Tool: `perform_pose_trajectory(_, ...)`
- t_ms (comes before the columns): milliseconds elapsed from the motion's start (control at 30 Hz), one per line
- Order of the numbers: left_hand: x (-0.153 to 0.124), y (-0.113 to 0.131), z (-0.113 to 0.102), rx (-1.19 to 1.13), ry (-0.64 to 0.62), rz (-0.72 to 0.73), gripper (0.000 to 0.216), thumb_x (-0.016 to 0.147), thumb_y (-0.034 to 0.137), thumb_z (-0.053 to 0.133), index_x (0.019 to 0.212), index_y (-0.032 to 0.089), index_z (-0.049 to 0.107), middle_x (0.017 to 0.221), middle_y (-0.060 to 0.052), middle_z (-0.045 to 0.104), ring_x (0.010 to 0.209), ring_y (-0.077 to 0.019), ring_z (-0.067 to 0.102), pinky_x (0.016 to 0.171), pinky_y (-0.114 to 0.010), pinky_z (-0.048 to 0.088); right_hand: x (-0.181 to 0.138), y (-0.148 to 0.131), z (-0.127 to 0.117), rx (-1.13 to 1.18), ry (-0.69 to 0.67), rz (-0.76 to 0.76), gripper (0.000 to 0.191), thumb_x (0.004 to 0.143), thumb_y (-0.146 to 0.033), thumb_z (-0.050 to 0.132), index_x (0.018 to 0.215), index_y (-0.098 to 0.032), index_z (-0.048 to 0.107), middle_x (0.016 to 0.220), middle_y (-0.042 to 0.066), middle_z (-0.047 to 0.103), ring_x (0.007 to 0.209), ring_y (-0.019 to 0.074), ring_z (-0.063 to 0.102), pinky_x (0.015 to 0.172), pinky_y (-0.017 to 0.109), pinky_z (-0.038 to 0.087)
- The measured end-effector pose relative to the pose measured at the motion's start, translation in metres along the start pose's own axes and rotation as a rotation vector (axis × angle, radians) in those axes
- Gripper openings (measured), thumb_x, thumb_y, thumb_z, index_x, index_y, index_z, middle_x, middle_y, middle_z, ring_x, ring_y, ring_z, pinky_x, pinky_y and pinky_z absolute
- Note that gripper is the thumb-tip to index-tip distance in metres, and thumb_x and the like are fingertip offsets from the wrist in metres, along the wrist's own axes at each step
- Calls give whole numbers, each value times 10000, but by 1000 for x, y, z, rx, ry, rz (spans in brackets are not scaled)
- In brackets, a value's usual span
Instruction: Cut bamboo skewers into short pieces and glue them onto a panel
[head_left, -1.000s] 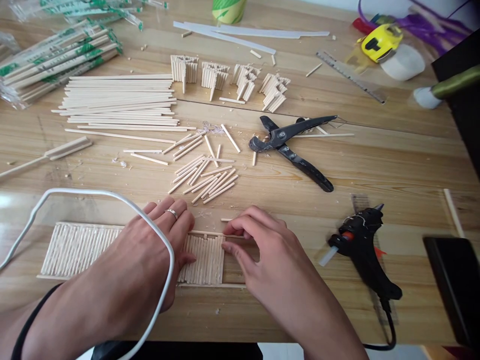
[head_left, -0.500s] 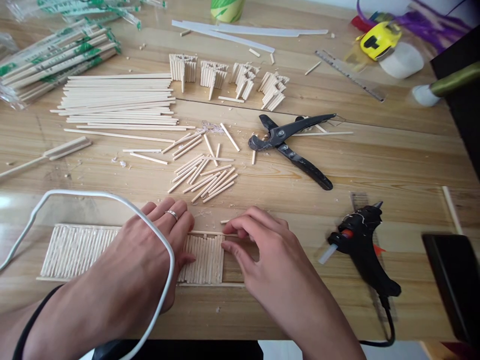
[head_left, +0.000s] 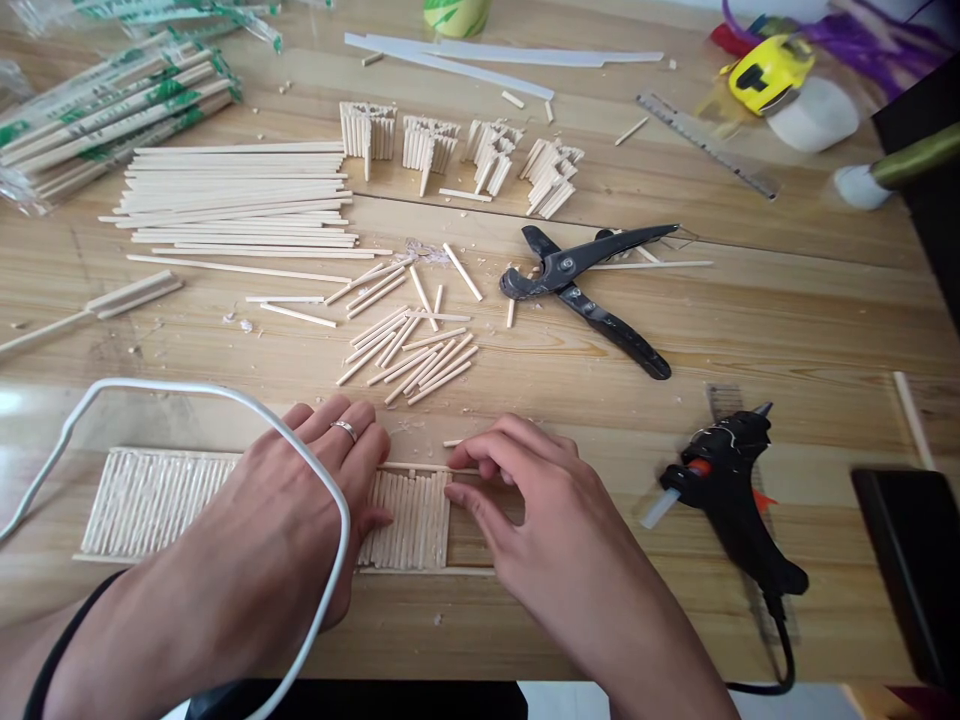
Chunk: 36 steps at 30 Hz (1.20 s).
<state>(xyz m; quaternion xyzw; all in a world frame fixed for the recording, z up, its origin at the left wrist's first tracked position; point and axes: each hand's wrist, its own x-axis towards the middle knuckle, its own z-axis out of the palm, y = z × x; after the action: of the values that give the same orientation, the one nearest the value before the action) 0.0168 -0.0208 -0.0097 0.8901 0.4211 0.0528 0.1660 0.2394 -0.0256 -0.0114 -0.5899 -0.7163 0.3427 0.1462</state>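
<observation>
A long flat panel of short wooden sticks (head_left: 161, 505), set side by side between two long rails, lies at the table's near edge. Across its middle rests my left hand (head_left: 300, 500), fingers together and bent over the far rail, thumb on the sticks; the fingertips are hidden. My right hand (head_left: 525, 490) pinches at the last short stick (head_left: 442, 520) of the row, thumb at its upper end and index finger by the far rail. A white cable (head_left: 217, 390) loops in front of my left hand. Loose short sticks (head_left: 420, 360) lie beyond both hands.
Black cutters (head_left: 570, 265) lie open past the sticks. A black glue gun (head_left: 720, 470) rests at right, near a black box-like object (head_left: 900, 560). Long sticks (head_left: 232, 200), small stick assemblies (head_left: 427, 145), packaged sticks (head_left: 112, 120) and a yellow tape measure (head_left: 772, 75) are farther back.
The view has shifted slightly, so objects on the right sit a little farther right. Both hands keep their places on the panel.
</observation>
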Motion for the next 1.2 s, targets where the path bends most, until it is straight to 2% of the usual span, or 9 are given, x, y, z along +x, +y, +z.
perform_pose_trajectory(167, 0, 0, -2, 6, 17, 9, 121, 962, 125, 507, 1055, 179, 562, 1047, -132, 654, 958, -324, 617, 901, -493, 513, 0, 0, 0, 15, -10, 11, 212, 895, -27, 744, 917, -225, 673, 946, 25, 682, 959, 257, 631, 877, 433, 507)
perform_pose_trajectory(367, -5, 0, 0, -38, -25, -10, 94, 1034, 154, 470, 1069, 183, 552, 1060, -107, 613, 931, -284, 580, 895, -470, 479, -1, -1, -1, 41, -39, 18, 206, 910, -28, 727, 905, -226, 669, 956, 18, 691, 961, 247, 611, 901, 446, 505)
perform_pose_trajectory(500, -5, 2, 0, -60, 0, -1, 81, 1030, 124, 478, 1049, 184, 529, 1029, -95, 595, 942, -275, 554, 901, -462, 473, -3, -1, -1, 39, -27, 18, 206, 908, -25, 727, 897, -224, 672, 948, 22, 689, 962, 248, 603, 891, 441, 506)
perform_pose_trajectory(767, -6, 4, -7, -69, -17, 33, 106, 1011, 109, 486, 1035, 197, 538, 1015, -85, 634, 891, -266, 591, 889, -474, 480, -8, -1, 1, 35, -38, 11, 194, 926, -55, 714, 900, -238, 657, 955, 29, 682, 989, 259, 605, 921, 452, 497)
perform_pose_trajectory(867, -3, 5, -8, -36, 1, 56, 119, 999, 104, 478, 993, 198, 550, 971, -88, 656, 832, -265, 609, 834, -463, 487, -10, -1, 1, 35, -35, 12, 195, 927, -60, 714, 889, -240, 651, 952, 30, 679, 1006, 265, 605, 918, 446, 492)
perform_pose_trajectory(1000, -2, 6, -8, -35, -3, 78, 157, 989, 89, 470, 916, 200, 553, 920, -85, 650, 753, -249, 587, 740, -428, 475, -12, -3, 2, 44, -25, -9, 211, 921, -34, 713, 891, -232, 645, 943, 15, 683, 973, 239, 614, 966, 458, 459)
perform_pose_trajectory(1200, -7, 9, -8, -44, -29, 47, 152, 990, 101, 476, 916, 189, 576, 920, -78, 640, 760, -246, 591, 752, -426, 466, -17, -5, 5, 45, -7, -32, 215, 920, -28, 709, 878, -223, 630, 913, -7, 671, 928, 215, 621, 993, 460, 398)
